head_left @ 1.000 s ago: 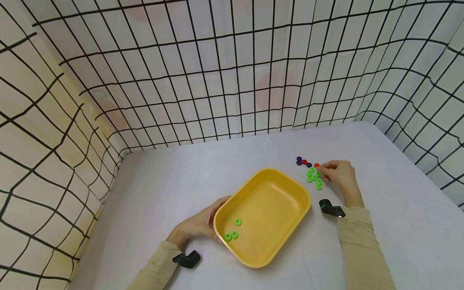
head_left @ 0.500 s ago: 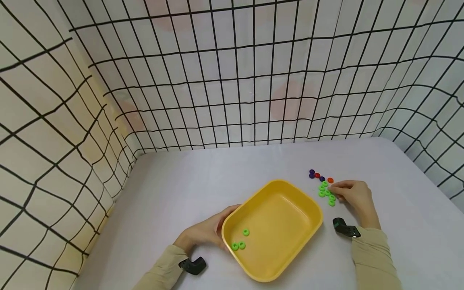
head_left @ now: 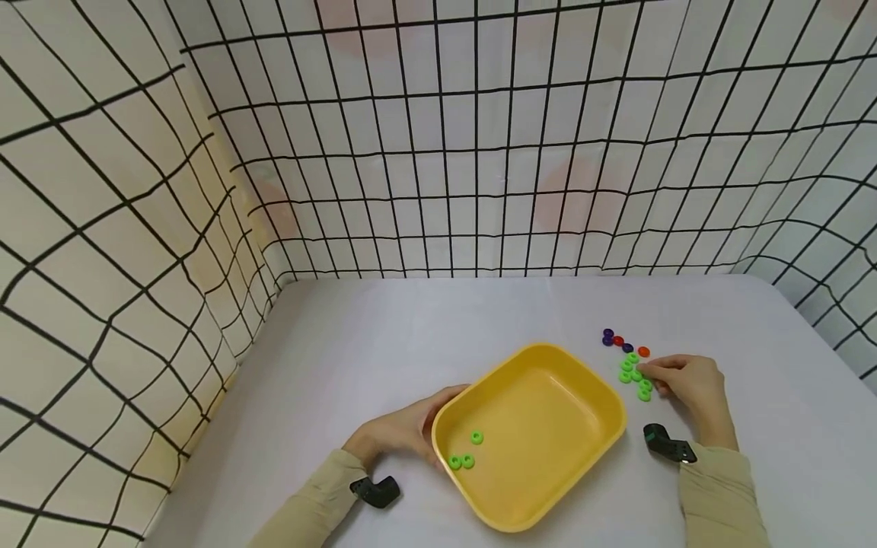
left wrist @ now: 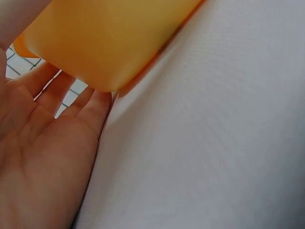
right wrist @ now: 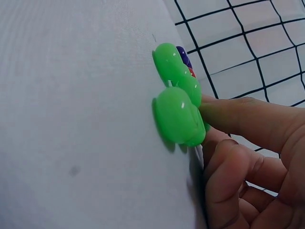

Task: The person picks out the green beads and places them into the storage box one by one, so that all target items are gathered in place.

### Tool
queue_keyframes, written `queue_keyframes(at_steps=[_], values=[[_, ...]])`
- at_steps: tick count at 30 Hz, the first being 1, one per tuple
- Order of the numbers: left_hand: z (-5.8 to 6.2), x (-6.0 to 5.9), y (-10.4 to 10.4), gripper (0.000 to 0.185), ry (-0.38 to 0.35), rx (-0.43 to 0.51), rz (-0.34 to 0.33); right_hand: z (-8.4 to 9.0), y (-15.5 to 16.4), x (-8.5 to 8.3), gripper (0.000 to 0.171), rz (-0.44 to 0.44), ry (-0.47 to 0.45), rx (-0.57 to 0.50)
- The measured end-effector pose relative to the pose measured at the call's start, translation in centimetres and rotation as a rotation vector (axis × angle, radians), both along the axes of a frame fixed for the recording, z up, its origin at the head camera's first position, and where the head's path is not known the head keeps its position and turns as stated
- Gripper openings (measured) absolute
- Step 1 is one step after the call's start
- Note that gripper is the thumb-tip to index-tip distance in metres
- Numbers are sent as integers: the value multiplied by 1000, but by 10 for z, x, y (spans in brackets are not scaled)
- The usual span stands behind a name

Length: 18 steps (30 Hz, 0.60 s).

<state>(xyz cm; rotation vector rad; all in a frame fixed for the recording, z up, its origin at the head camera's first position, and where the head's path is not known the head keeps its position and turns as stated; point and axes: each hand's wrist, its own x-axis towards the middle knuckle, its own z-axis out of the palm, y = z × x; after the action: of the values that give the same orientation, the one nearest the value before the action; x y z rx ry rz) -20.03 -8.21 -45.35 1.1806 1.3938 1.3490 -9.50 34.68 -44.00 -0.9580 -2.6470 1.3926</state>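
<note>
My left hand (head_left: pixel 404 430) holds the lower left corner of a yellow plastic tray (head_left: pixel 527 521). In the left wrist view, its fingers (left wrist: pixel 95 107) reach along the tray's outer wall. Inside that corner lie a small green ring (head_left: pixel 476 438) and two more beside each other. To the right of the tray, my right hand (head_left: pixel 692 384) pinches at a green ring at the edge of a small cluster of green rings (head_left: pixel 626 377). In the right wrist view, the index fingertip (right wrist: pixel 209 110) is right at the green rings (right wrist: pixel 174 114), and the other fingers are curled.
Just behind the green rings lie purple pieces (head_left: pixel 607 341), a red piece (head_left: pixel 619 341) and an orange piece (head_left: pixel 643 352). A white cloth (head_left: pixel 384 327) covers the table. Black netting (head_left: pixel 438 175) closes off the back and sides.
The head view has shifted, so everything sits farther right and lower in it. The right fingertips have stayed at the same edge of the green cluster; the left hand keeps its hold on the tray.
</note>
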Motion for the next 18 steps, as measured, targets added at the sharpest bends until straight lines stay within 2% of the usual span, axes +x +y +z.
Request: queue_keyframes(at_steps=[5,10,15,18], values=[[-8,1,2,104,-14,12,-5,-4,1,4,65,-27,-15,-23],[-13,5,4,104,-32,14,-25,-7,3,10,60,-82,1,-75],[-10,3,1,106,-25,33,-11,-10,3,2,58,-101,77,-140],[-9,0,0,105,-20,30,-4,-10,3,-2,59,-122,90,-167]])
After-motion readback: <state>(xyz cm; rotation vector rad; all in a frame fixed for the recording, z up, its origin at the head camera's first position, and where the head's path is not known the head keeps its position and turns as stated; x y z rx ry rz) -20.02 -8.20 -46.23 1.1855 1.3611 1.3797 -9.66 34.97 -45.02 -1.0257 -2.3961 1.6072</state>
